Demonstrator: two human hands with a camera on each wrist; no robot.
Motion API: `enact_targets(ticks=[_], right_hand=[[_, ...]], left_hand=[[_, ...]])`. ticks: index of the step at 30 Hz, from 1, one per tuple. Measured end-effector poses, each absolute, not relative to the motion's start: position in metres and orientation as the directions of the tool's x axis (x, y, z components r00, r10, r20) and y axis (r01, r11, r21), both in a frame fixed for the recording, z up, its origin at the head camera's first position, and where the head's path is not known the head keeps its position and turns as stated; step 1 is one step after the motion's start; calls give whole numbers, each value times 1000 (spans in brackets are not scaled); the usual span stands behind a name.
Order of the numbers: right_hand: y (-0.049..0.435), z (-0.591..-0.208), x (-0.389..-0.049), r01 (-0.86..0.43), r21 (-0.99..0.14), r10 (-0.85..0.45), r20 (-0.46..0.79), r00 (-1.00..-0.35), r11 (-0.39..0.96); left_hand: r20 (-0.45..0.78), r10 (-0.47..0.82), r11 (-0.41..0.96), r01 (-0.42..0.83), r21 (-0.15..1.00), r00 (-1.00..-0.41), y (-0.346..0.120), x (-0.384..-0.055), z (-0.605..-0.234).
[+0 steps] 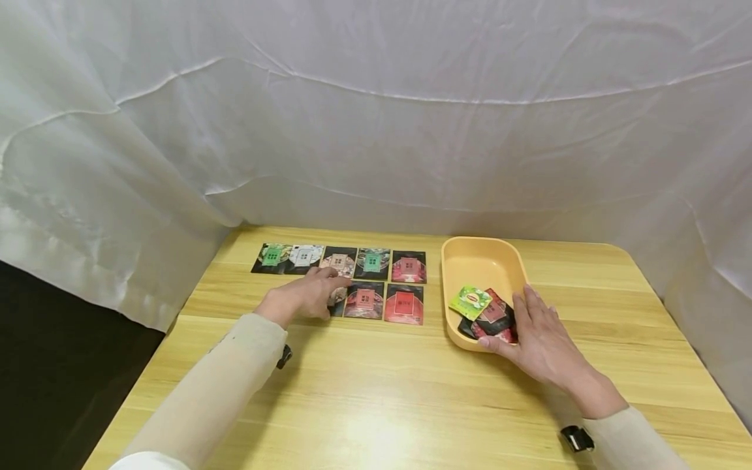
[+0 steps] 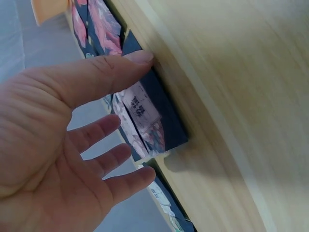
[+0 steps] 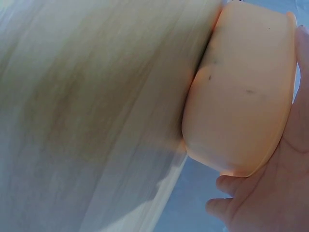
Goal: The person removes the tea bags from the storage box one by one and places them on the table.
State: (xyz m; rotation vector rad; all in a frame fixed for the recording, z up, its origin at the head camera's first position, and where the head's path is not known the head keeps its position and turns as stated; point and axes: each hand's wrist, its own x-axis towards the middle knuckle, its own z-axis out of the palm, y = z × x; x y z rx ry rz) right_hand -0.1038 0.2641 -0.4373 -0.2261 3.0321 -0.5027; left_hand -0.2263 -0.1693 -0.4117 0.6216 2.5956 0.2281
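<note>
My left hand (image 1: 311,294) is over the left end of the lower row of flat tea bag packets. Its thumb (image 2: 137,58) lies on the edge of a black tea bag packet (image 2: 140,108) with a pale label; the index finger is hidden behind the thumb, and the other fingers spread loosely. That packet (image 1: 337,301) is partly covered by the hand from above. At the near right corner of an orange tray (image 1: 482,251), my right hand (image 1: 546,346) rests with fingers straight along the side and thumb at the near rim. Inside are a green-yellow packet (image 1: 470,302) and several dark red ones (image 1: 495,313).
An upper row runs from a green-labelled packet (image 1: 272,258) to a pink-labelled one (image 1: 408,266). Below it lie two red-labelled packets (image 1: 364,300), (image 1: 403,304). The wooden table (image 1: 364,385) ends at a white curtain (image 1: 376,143) behind.
</note>
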Motion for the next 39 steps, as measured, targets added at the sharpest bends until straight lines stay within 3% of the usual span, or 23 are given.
enact_targets(ticks=[6,11,21,30,39], right_hand=[[264,-436,-104,-134,-332,-155,-39,-987,934],[264,-434,-105,-140,-338,-165,-46,-985,931],[266,-435,-105,-147,-327,-167,-33,-985,933],[263,-434,-105,-147,-326,-166,-31,-986,934],[259,-433,-105,-154,-330,-174,-30,-984,931]], left_hand=[[-299,508,858,445,256,-808,-157,-226,-404],[-196,552,832,522,188,-810,-128,-227,-391],[-160,652,758,634,150,-741,-47,-227,-365],[-196,734,674,733,92,-650,25,-221,-361],[-308,739,641,766,48,-599,61,-213,-373]])
